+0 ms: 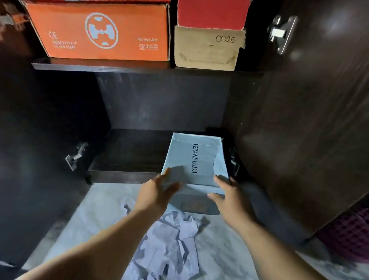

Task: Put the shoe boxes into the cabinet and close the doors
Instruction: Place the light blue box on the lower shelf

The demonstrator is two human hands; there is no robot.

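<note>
A pale blue shoe box marked VERANEVADA lies on the right side of the dark cabinet's bottom shelf, its near end sticking out over the front edge. My left hand rests against the box's near left corner with straight fingers. My right hand touches the near right corner, fingers spread along the side. The upper shelf holds two orange boxes on the left, and a red box on a tan box on the right.
Both cabinet doors stand open: the left door and the right door, each with metal hinges. Crumpled blue paper lies on the light floor below my arms. A purple mesh basket sits behind the right door.
</note>
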